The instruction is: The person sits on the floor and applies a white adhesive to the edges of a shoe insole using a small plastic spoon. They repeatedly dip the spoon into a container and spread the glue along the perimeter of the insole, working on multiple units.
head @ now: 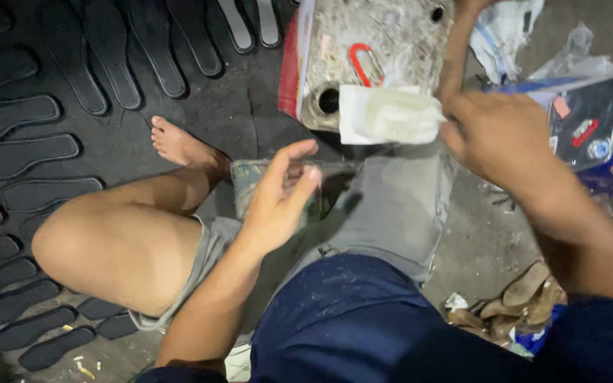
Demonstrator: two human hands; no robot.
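**Seated on a dark floor among rows of shoe soles, hands busy over a pale sheet**

The floor [235, 113] is dark and gritty on the left and turns to paler, dusty concrete on the right. Black shoe soles [26, 152] lie on it in close rows, filling the left side and the top edge. The light is dim and comes from above.

The person sits low, one bare knee bent to the left, the bare foot [179, 145] resting flat on the floor near the soles, grey shorts and a dark blue garment in the foreground.

Ahead of the knees lies a stained, whitish metal can [384, 35] on its side, with a red edge, a round open spout hole at its lower corner and a small red loop on its face. What is inside it cannot be seen. To the right sits an open box or tray [587, 117] with a blue rim, holding small red and pale bits; crumpled plastic lies behind it. Brownish scraps [526, 298] are heaped on the concrete at lower right.

The right hand [498, 135] has its grip pinched shut on the edge of a pale, translucent sheet [391, 113], which hangs just in front of the can. The left hand [282, 195] is below it, fingers apart and curled, holding nothing, just above a mottled cloth [246, 181] on the lap.
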